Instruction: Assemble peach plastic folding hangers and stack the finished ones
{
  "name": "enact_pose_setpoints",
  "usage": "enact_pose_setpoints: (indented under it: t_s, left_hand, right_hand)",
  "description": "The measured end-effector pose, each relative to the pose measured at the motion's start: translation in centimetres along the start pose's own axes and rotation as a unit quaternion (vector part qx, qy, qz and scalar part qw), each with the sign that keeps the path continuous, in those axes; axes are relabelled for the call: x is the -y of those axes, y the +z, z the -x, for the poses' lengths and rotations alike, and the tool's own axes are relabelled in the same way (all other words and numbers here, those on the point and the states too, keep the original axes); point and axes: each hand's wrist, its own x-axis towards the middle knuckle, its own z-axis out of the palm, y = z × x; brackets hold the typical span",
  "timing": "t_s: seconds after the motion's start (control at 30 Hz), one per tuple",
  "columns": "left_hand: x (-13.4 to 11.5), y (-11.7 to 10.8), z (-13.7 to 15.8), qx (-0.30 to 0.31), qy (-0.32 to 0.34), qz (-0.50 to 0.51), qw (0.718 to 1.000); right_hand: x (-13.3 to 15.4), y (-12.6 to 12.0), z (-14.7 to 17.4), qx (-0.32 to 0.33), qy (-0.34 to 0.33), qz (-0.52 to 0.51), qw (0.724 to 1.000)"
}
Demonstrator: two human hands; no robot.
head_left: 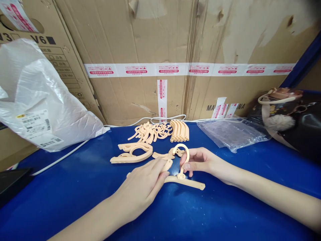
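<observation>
Closest thing is the left hand [147,175], palm down on the blue bench [160,217], with its grip closed over a peach plastic hanger [181,176] and the thumb lying along it; most of what's under that palm is hidden. The right hand [200,162] has its grip pinched on the hook, thumb and fingers either side. So the hanger sits between the two hands, hook up, with one arm poking out to the right.

Just past the knuckles there are some loose pieces [162,156], and left of those a pair of folded hangers [136,160]. Further back you've got a messy pile of parts [147,131] right beside a neat row of curved arms [179,130]. Clear plastic bag [233,134] off to the right, big white parcel bag [45,100] on the left, then taped cardboard [140,93] behind everything.
</observation>
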Motion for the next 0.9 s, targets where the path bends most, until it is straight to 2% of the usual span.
enact_pose_setpoints:
  t_s: [0.1, 0.3, 0.43, 0.63, 0.9]
  left_hand:
    - [0.3, 0.3, -0.3, -0.017, 0.021, -0.02, 0.999]
    - [0.5, 0.4, -0.4, -0.031, 0.021, 0.008, 0.999]
    - [0.4, 0.4, -0.4, -0.035, 0.055, -0.009, 0.998]
    - [0.6, 0.8, -0.4, -0.034, 0.082, -0.033, 0.996]
    - [0.9, 1.3, -0.4, -0.091, 0.148, -0.096, 0.98]
  right_hand:
    - [-0.1, 0.0, -0.1, -0.009, -0.001, -0.024, 1.0]
    - [-0.4, -0.3, -0.2, -0.043, 0.004, -0.084, 0.996]
    - [-0.3, -0.4, -0.1, -0.054, 0.009, -0.111, 0.992]
    - [-0.3, -0.4, -0.3, -0.055, 0.012, -0.11, 0.992]
    - [-0.2, -0.1, -0.1, -0.038, 0.001, -0.09, 0.995]
